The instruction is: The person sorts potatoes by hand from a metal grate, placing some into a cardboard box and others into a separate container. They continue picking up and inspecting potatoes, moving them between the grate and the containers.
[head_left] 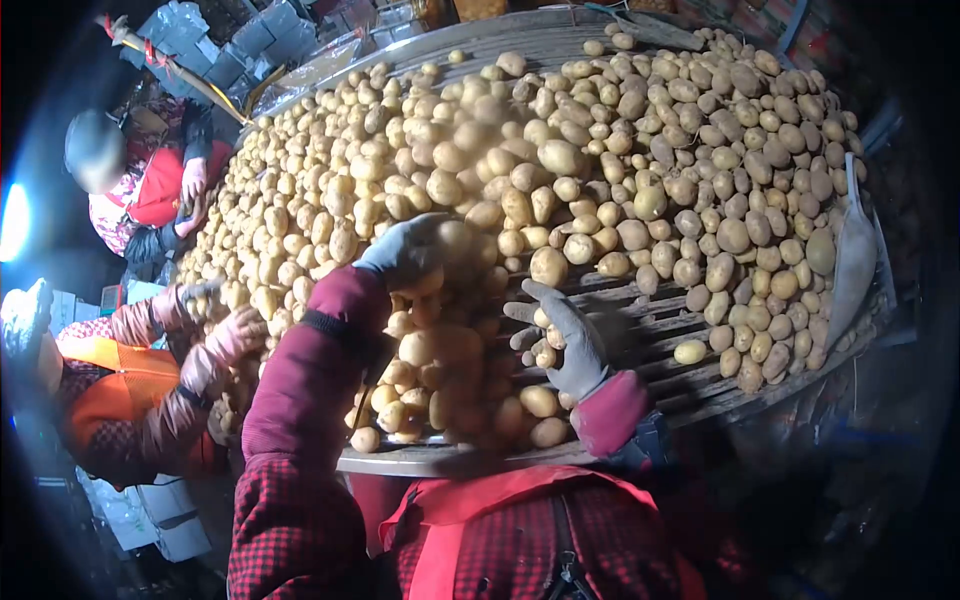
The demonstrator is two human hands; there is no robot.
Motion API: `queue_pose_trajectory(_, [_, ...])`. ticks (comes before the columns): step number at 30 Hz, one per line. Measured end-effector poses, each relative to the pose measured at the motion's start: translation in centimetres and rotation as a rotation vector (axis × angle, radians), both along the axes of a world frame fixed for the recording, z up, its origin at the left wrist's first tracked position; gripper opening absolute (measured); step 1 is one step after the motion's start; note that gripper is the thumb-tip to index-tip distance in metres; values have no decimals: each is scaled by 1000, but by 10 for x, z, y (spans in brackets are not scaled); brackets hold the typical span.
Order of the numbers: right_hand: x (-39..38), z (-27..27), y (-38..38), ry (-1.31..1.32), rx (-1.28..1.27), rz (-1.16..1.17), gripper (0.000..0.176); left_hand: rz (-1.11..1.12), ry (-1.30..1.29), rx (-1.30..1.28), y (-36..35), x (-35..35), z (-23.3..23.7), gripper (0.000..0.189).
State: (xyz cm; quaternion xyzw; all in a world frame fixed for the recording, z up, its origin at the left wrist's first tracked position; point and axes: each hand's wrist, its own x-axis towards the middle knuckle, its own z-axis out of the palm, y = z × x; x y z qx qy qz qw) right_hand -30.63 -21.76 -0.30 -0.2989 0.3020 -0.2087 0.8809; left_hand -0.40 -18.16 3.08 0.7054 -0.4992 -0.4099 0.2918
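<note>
My left hand [408, 252], in a grey glove, reaches over the heap with its fingers curled around a potato [425, 284]; a blurred patch hides part of the fingertips. To its right, my right hand [570, 345] wears a similar glove. Small potatoes [544, 354] sit in its palm, with the fingers bent around them above the slats. Loose potatoes [416, 348] lie below my left hand, and a few more, such as one potato [539, 401], rest near the front edge by my right hand.
A large slatted table [655, 325] carries the potato heap [740, 190]. At the left, a person in an orange apron [125, 385] and another in a red apron [160, 188] have hands at the heap. A whitish scoop-shaped object [852, 262] lies on the right edge. Boxes [265, 35] are stacked behind.
</note>
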Motion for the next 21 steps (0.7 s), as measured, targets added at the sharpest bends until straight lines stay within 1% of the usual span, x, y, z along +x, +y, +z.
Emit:
queue_pose_trajectory(1, [-1,0,1,12,-45,9,48,15,150,-21,-2,1,-6,48])
queue_pose_trajectory(2, [-1,1,2,9,-48,9,47,67,158,45,-3,-10,12,49])
queue_pose_trajectory(4, [1,2,4,2,-53,13,45,73,-37,35,-3,-20,17,49])
queue_pose_trajectory(7, [2,9,5,42,20,14,44,134,-45,-15,-7,-14,-9,48])
queue_pose_trajectory(10, [3,11,6,43,31,13,44,172,337,-128,1,-3,-25,49])
queue_pose_trajectory(11, [3,11,6,37,26,10,44,164,331,-174,3,1,-28,50])
queue_pose_trajectory(14, [0,6,11,15,-98,36,45,230,677,-361,7,-2,-32,50])
queue_pose_trajectory(15, [-1,3,12,40,-185,45,46,128,385,-463,20,-1,-30,51])
queue_pose_trajectory(16, [-1,0,12,62,-277,57,47,66,38,-565,32,-2,-23,52])
queue_pose_trajectory(17, [0,0,14,81,-371,75,48,55,-278,-668,45,-5,-14,54])
queue_pose_trajectory(18, [2,4,19,128,-446,68,49,108,-262,-661,61,-13,-6,52])
queue_pose_trajectory(19, [0,-1,19,118,-382,56,48,170,-118,-610,81,-25,4,49])
queue_pose_trajectory(21, [7,8,9,85,191,-23,46,327,210,-515,119,-44,26,44])
